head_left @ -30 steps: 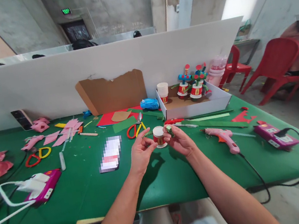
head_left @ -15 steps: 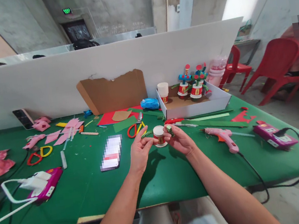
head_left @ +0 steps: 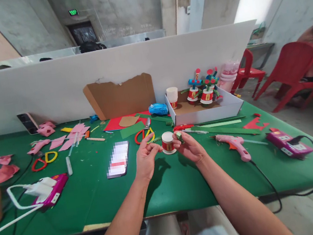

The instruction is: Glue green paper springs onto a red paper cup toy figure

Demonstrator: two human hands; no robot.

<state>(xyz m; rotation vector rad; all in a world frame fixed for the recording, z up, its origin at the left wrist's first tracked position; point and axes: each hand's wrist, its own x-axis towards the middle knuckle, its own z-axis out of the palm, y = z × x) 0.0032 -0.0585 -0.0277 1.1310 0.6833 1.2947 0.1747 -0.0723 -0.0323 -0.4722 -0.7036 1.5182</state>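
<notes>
1. Hardly any change vs 1 s ago: both hands still up over the green table [head_left: 70, 209], cup shifted a touch right w/ the view.
2. Left hand [head_left: 146, 162] pinches the small paper cup [head_left: 168, 143] at its side; right hand [head_left: 189, 148] closed on cup's other side, green bit [head_left: 179, 135] at fingertips.
3. Open felt in front of hands to near edge; phone [head_left: 118, 159] left, pink glue gun [head_left: 235, 143] right.
4. White box [head_left: 203, 115] behind: 2 cup figures, 1 plain cup.
5. 2 scissors: [head_left: 144, 134], [head_left: 44, 161].
</notes>
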